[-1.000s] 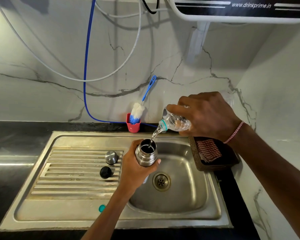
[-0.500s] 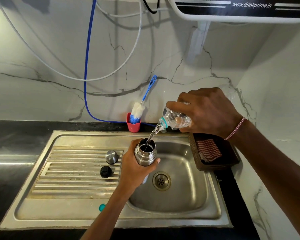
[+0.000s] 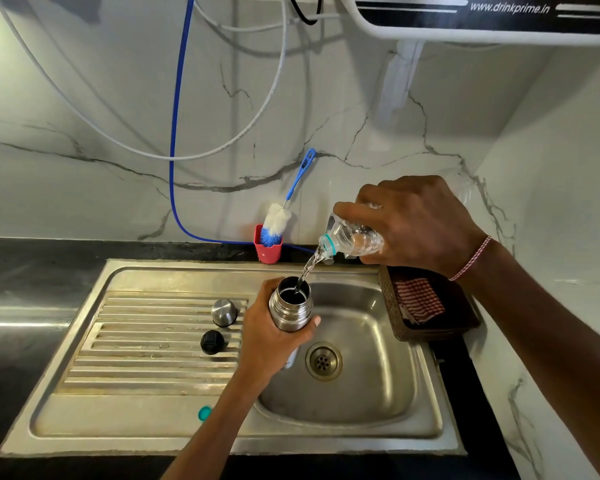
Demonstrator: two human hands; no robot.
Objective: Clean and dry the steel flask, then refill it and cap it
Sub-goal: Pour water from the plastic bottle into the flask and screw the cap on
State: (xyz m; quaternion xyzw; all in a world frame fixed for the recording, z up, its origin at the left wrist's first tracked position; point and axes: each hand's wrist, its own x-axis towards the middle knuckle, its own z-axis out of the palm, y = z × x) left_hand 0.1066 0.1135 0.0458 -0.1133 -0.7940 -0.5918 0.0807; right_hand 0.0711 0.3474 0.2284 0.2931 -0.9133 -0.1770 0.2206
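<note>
Both hands are engaged: the left hand (image 3: 269,346) grips the steel flask (image 3: 290,312) around its cylindrical body, fingers and thumb wrapped round it, and the right hand (image 3: 417,226) grips a clear plastic bottle (image 3: 353,240), tilted mouth-down, with fingers curled over its ribbed shoulder. The flask is upright and uncapped, held over the left edge of the sink basin (image 3: 371,344); its brushed metal wall is ringed with threads below the open mouth. A thin stream of water (image 3: 309,268) falls from the bottle's teal-collared neck into the flask's dark interior. On the ridged stainless drainboard (image 3: 146,341), just left of the left hand, stand a domed steel cap (image 3: 224,312) and, nearer the camera, a round black stopper (image 3: 212,342), close together but apart. A small teal bottle cap (image 3: 204,413) lies on the flat front margin of the drainboard. The perforated round drain strainer (image 3: 323,362) sits in the basin floor. Behind the sink, a red plastic cup (image 3: 267,253) holds a bottle brush (image 3: 276,221) with white and blue bristles and a blue handle leaning on the veined marble wall (image 3: 84,188). A dark woven basket (image 3: 388,306) right of the basin contains a red-and-white checked cloth (image 3: 418,299).
</note>
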